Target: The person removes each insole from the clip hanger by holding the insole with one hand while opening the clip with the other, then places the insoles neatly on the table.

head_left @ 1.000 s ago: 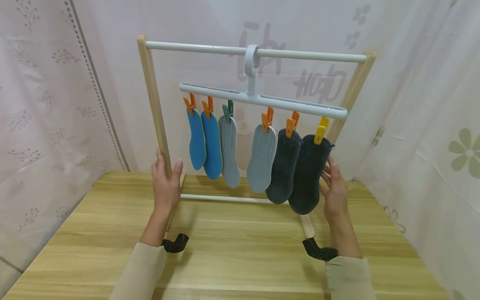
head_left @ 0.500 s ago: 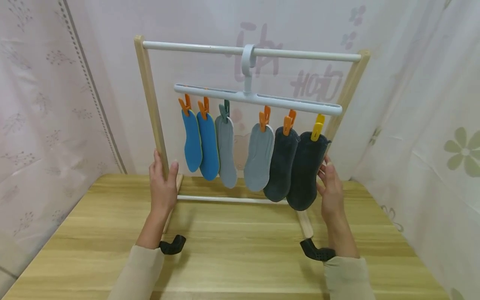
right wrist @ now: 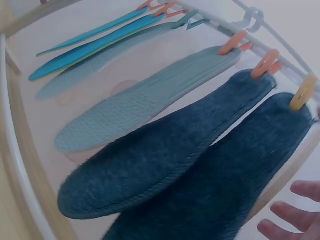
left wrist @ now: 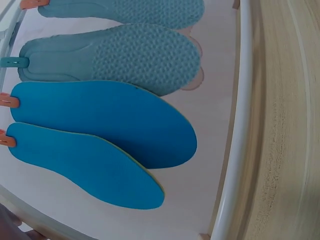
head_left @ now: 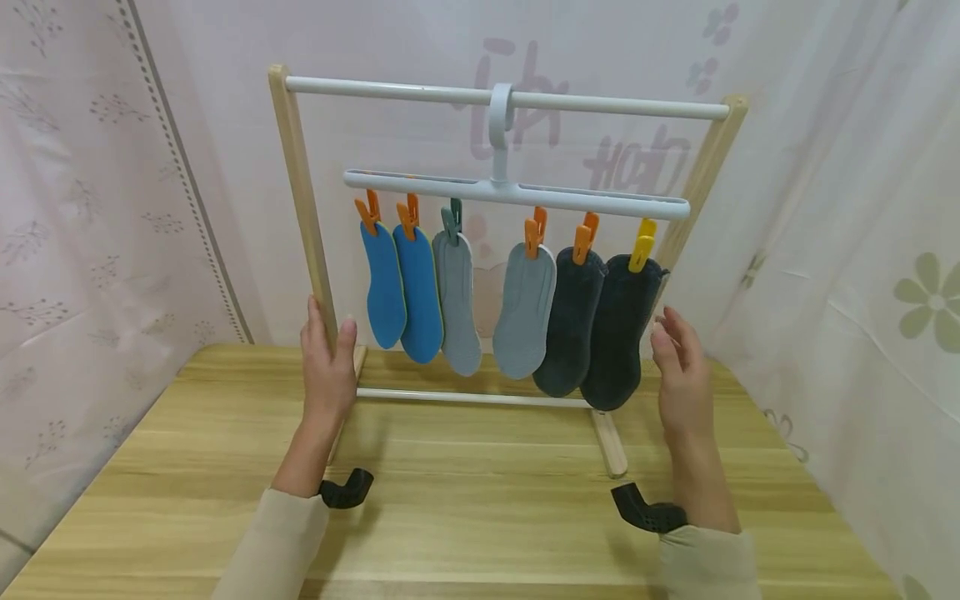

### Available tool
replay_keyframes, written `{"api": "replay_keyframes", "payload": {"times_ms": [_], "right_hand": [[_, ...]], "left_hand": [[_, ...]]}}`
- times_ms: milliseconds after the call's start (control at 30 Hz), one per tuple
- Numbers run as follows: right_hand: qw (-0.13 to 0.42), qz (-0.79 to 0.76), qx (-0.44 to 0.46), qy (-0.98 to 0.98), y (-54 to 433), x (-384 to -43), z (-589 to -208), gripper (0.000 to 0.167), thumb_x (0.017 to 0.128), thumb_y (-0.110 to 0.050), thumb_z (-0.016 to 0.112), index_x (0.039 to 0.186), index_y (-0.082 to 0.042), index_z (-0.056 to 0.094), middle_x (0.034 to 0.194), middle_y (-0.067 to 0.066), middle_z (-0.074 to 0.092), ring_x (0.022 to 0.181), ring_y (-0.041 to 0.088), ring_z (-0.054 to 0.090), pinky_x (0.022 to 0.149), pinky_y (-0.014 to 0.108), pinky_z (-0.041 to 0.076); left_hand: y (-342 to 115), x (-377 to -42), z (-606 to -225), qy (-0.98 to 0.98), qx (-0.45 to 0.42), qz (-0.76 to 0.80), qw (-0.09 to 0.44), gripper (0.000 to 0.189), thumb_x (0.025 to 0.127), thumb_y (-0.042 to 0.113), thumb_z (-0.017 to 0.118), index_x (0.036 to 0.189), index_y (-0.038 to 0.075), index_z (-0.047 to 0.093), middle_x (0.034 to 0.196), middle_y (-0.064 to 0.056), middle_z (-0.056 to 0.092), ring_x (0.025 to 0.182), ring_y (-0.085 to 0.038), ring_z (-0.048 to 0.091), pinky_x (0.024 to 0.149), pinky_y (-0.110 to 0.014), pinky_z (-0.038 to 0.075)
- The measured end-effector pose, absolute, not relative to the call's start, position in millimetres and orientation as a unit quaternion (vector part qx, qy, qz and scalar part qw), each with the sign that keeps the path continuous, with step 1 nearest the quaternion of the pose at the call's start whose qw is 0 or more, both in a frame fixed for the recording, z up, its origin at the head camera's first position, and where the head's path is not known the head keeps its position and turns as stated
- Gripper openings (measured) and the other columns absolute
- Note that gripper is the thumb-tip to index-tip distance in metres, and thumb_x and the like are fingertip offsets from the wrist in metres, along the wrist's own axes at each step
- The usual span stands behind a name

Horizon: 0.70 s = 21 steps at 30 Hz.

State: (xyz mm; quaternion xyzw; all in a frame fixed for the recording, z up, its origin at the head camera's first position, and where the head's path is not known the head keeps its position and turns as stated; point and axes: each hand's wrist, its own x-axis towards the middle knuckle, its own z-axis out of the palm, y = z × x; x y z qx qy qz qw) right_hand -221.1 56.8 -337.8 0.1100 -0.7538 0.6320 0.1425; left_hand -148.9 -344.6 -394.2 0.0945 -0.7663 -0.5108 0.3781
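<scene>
- Resting alongside the L post (head_left: 303,204), the L hand (head_left: 327,375) pointed up; fingers fairly straight on the post's outer side, thumb raised apart on the inner side. How firmly it pressed, couldn't tell.
- R hand (head_left: 686,392) upright too, palm turned in, fingers loosely bent & a bit parted, thumb up, nothing held. It was just beside the R post (head_left: 701,179) & outer dk insole (head_left: 617,333), w/ a gap to the insole.
- Both forearms reached fwd over the counter (head_left: 480,508), sleeves (head_left: 270,546) ending below the wrists; black wrist piece (head_left: 348,489) on each.
- Rack (head_left: 472,397) stood on the counter btwn the hands.
- Hanger (head_left: 517,193) hooked over the top bar (head_left: 412,89) near its mid, R end looking a bit lower.
- Hung off it by pegs (head_left: 533,237), L to R: two blue insoles (head_left: 422,300), two lt-grey insoles (head_left: 525,317), inner dk insole (head_left: 568,325), outer dk one.
- Pegs: mostly orange, plus one green, one yellow.
- Bkgd: pale printed curtain (head_left: 405,33).
</scene>
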Motion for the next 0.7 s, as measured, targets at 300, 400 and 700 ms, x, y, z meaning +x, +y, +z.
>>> {"api": "replay_keyframes", "payload": {"times_ms": [300,400,700], "right_hand": [[0.177,0.569,0.131,-0.792,59,-211,-332,0.055,0.102,-0.031,0.06,0.153,-0.019,0.044,0.152,0.005,0.051,0.138,0.021,0.049,0.113,0.033,0.042],[0.176,0.555,0.131,-0.803,59,-211,-332,0.056,0.102,-0.031,0.061,0.154,-0.02,0.044,0.153,0.004,0.051,0.138,0.021,0.049,0.113,0.035,0.042],[0.167,0.534,0.129,-0.819,67,-214,-331,0.056,0.103,-0.034,0.059,0.154,-0.022,0.043,0.154,0.005,0.05,0.138,0.019,0.049,0.108,0.032,0.043]], "left_hand": [[-337,-143,-389,-0.765,0.098,-0.513,0.376,0.079,0.106,0.049,0.043,0.164,0.014,0.003,0.167,-0.017,0.017,0.154,-0.035,0.023,0.125,-0.06,0.021],[-335,-141,-388,-0.765,0.103,-0.51,0.379,0.081,0.105,0.05,0.044,0.164,0.014,0.002,0.168,-0.015,0.016,0.155,-0.033,0.02,0.126,-0.06,0.02],[-330,-136,-379,-0.764,0.095,-0.506,0.388,0.086,0.103,0.051,0.05,0.164,0.019,-0.001,0.169,-0.008,0.013,0.157,-0.026,0.014,0.126,-0.061,0.019]]}}
